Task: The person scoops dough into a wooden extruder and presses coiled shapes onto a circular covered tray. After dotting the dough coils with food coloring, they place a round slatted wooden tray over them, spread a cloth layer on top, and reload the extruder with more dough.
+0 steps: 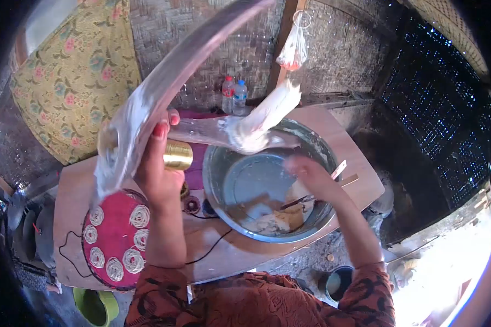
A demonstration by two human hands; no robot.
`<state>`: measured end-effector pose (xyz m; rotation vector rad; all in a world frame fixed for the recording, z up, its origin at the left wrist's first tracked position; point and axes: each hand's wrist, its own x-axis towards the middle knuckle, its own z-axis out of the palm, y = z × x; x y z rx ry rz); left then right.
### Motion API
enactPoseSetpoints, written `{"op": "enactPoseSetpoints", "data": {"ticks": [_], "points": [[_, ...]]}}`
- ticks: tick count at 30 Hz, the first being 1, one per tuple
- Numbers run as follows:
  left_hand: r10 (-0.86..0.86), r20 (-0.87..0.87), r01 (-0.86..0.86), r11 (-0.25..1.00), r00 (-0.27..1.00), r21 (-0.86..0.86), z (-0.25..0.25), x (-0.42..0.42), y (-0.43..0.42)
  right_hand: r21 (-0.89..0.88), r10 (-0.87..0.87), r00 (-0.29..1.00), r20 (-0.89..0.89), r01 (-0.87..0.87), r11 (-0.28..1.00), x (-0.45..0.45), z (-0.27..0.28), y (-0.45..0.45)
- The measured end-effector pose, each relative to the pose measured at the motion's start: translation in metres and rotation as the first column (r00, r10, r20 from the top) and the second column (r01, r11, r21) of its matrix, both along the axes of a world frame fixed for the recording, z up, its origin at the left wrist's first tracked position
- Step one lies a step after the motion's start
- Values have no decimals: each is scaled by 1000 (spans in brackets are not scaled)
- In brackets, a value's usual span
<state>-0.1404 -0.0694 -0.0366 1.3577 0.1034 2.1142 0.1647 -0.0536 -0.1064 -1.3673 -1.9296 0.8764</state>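
Note:
My left hand [161,158] is raised at centre-left, its fingers wrapped round a long wooden tool [174,71] that runs diagonally to the top edge. A side arm of the tool reaches right and carries a thick white roll [264,120] at its end. Beside that hand is a gold cylinder [178,155]; how it is held is unclear. Over the big metal basin [218,201], my right hand [311,174] is blurred, below the white roll. In the basin lie whitish dough-like remains [267,222], a brown piece and a dark thin stick.
A round pink tray [112,237] with several coiled strands sits at the left on the wooden table [213,261]. Two bottles [234,95] stand behind the basin. A plastic bag [294,49] hangs on a post. Green container [95,306] and dark bucket [338,283] are below.

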Motion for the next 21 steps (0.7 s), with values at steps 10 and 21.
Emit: {"op": "enactPoseSetpoints", "data": {"ticks": [10, 21], "points": [[610, -765, -643, 673, 204, 366, -98, 75, 87, -190, 197, -17, 980, -361, 913, 33, 23, -18], [553, -792, -657, 702, 260, 274, -105, 86, 100, -414, 559, 327, 762, -417, 809, -14, 19, -25]]}}
